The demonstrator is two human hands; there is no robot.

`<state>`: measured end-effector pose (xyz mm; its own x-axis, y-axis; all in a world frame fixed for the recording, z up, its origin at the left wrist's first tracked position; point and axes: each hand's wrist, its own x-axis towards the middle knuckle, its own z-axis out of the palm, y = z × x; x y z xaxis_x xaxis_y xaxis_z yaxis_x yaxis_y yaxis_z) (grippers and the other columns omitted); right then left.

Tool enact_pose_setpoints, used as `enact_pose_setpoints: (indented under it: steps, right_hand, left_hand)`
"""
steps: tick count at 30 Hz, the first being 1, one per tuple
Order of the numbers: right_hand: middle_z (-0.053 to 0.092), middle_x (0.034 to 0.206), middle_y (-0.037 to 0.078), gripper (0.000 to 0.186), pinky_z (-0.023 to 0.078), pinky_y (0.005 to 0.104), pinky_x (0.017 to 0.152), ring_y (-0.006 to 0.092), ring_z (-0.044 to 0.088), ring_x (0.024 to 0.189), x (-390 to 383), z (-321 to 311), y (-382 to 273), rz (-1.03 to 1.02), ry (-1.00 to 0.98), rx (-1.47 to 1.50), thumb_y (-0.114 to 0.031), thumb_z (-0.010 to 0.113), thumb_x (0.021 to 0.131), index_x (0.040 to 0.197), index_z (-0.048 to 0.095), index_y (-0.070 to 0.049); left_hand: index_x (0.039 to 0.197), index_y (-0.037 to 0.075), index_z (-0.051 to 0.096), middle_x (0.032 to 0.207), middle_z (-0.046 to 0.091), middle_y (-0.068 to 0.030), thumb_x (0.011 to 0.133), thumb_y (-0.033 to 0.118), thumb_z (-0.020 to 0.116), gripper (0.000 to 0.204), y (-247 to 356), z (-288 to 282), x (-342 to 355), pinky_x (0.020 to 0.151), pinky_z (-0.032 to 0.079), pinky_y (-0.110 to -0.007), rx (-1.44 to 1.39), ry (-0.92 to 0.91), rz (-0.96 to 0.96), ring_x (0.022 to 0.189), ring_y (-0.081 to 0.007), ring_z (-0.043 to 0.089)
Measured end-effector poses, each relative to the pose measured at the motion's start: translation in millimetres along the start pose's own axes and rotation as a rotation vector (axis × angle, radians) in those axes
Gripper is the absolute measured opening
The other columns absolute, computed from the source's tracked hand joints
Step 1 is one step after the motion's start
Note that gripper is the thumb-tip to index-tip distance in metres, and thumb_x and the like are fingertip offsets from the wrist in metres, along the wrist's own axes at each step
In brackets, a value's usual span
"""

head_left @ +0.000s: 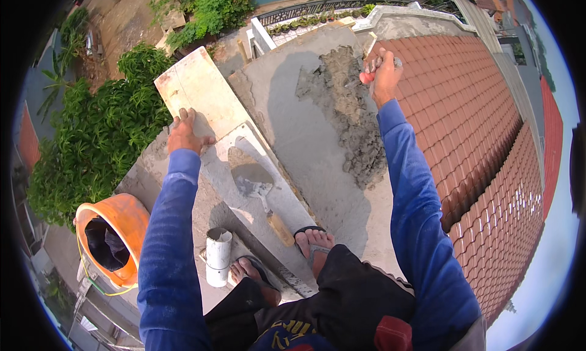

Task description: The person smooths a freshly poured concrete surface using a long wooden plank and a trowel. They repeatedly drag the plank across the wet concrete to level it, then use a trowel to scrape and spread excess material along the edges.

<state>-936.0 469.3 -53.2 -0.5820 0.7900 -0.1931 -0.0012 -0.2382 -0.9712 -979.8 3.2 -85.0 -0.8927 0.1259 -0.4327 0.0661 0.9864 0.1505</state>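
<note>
My left hand [187, 131] lies on a pale board [201, 88], fingers stretched out and holding nothing. Off to the right, my right hand [384, 75] is closed around a small object with a red end [367, 77]; the rest of it is hidden by the fingers. Below that hand spreads rough, lumpy grey mortar [360, 140], next to a smoother wet cement surface [305, 119]. Between my arms, a trowel [254, 187] with a wooden handle lies on the boards, its blade smeared with mortar.
An orange bucket [135, 220] with dark cloth inside stands at the left. A white pipe-like cylinder [218, 259] stands beside my feet. Red roof tiles [464, 101] slope along the right. Leafy trees [104, 125] and ground lie below the left edge.
</note>
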Motion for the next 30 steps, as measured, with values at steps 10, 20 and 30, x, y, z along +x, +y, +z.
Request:
enact_pose_setpoints:
  steps: [10, 20, 30]
  right_hand:
    - [0.051, 0.062, 0.008, 0.030, 0.047, 0.0399, 0.046, 0.0206, 0.050, 0.050, 48.5, 42.8, 53.4, 0.082, 0.016, -0.139, -0.025, 0.057, 0.092, 0.073, 0.051, -0.002]
    - [0.048, 0.062, 0.007, 0.029, 0.047, 0.0385, 0.046, 0.0199, 0.048, 0.051, -12.7, -0.2, 41.5, 0.056, -0.196, 0.100, -0.020, 0.051, 0.097, 0.072, 0.047, -0.006]
    - [0.053, 0.061, 0.008, 0.036, 0.050, 0.0363, 0.045, 0.0201, 0.056, 0.052, 19.5, 48.8, 36.4, -0.134, -0.133, -0.219, -0.023, 0.059, 0.095, 0.067, 0.049, -0.004]
  left_hand:
    - [0.153, 0.012, 0.047, 0.164, 0.037, -0.0083, 0.061, 0.030, 0.097, 0.107, 0.2, -1.7, -1.7, 0.116, 0.045, -0.046, 0.001, 0.001, -0.001, 0.149, -0.0332, 0.039]
    - [0.152, 0.011, 0.048, 0.163, 0.038, -0.0071, 0.060, 0.029, 0.097, 0.106, -0.1, -0.6, -1.6, 0.115, 0.047, -0.045, -0.005, 0.016, 0.003, 0.148, -0.0344, 0.040]
    - [0.152, 0.012, 0.049, 0.164, 0.037, -0.0070, 0.060, 0.029, 0.097, 0.105, 0.7, -1.6, -2.2, 0.116, 0.045, -0.046, -0.018, 0.008, -0.004, 0.148, -0.0335, 0.040]
